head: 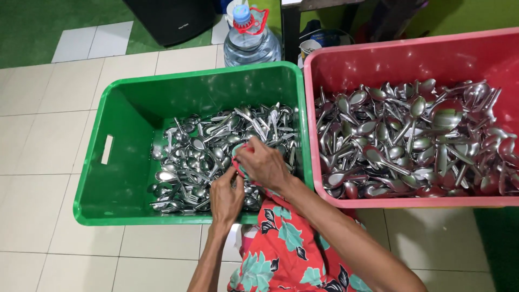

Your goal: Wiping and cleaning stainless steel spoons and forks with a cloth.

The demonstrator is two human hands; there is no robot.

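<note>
Both my hands are over the near right part of a green plastic crate (124, 124) that holds a pile of steel spoons and forks (205, 157). My right hand (265, 165) grips a small red cloth (241, 159) bunched in its fingers. My left hand (226, 197) is just below it, fingers curled against the cloth and the cutlery; what it grips is hidden. A pink crate (319, 178) to the right holds a larger heap of steel spoons (411, 138).
The crates stand side by side on a beige tiled floor (48, 140). A clear water bottle with a red cap ring (250, 38) stands behind the green crate. My floral red garment (286, 249) is at the bottom.
</note>
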